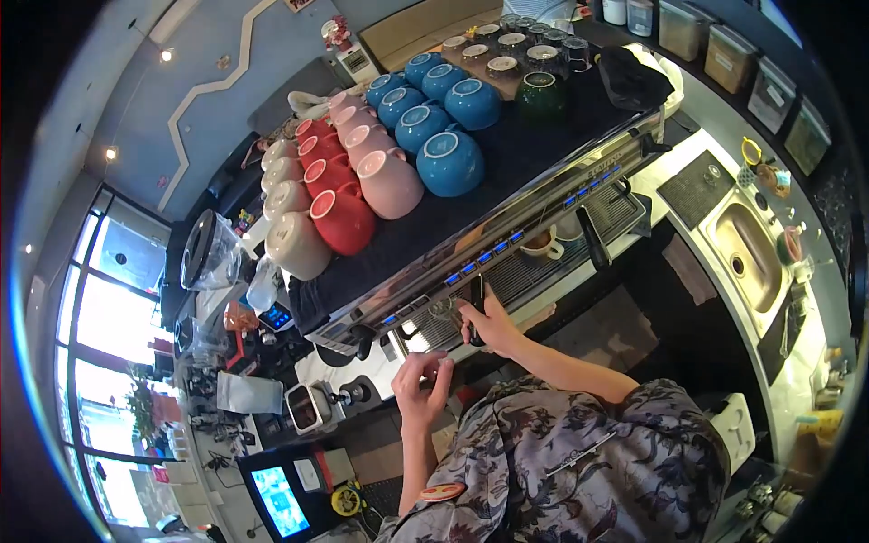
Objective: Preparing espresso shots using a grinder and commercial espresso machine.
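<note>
My right hand (497,327) is on the black handle of a portafilter (478,292) at the front of a wide espresso machine (529,234); its fingers pass over the handle. Just left of those fingers, a clear glass vessel (445,309) stands over the drip tray grate (519,279). My left hand (421,383) is raised in front of the counter edge, fingers curled and thumb apart, with nothing clearly visible in it. Farther right on the grate, a cup (544,246) with brown liquid sits near a second portafilter handle (594,237).
Upside-down blue (449,163), pink (390,183), red (341,220) and cream cups (297,244) cover the machine's top, with glasses (502,64) behind. A tamper (353,392) and knock box (307,407) stand left. At right is a sink (747,251). A lit screen (280,501) stands lower left.
</note>
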`<control>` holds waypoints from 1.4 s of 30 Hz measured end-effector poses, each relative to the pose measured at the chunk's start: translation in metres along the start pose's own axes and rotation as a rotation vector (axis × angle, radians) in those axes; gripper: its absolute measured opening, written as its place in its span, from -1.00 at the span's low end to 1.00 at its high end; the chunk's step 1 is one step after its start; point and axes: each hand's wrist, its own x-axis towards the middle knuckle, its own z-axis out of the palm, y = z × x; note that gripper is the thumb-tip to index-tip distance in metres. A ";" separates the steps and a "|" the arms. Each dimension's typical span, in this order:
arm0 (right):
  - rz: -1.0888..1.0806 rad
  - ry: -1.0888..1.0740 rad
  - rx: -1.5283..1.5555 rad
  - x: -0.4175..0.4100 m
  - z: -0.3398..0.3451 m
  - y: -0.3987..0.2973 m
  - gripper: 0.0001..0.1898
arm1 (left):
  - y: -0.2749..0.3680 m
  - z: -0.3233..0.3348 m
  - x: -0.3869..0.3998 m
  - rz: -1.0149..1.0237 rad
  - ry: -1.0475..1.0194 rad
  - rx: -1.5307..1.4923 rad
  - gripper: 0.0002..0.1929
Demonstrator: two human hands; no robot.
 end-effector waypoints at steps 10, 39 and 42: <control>0.173 -0.157 -0.188 0.002 -0.028 -0.032 -0.72 | -0.006 0.010 -0.012 -0.024 0.037 -0.024 -0.90; -0.266 0.395 -0.628 -0.002 -0.051 -0.076 -0.33 | -0.009 0.009 -0.031 0.017 -0.136 -0.161 -0.88; -0.529 0.602 -0.857 -0.001 -0.086 -0.051 -0.58 | -0.006 0.010 -0.029 0.072 -0.128 -0.176 -0.88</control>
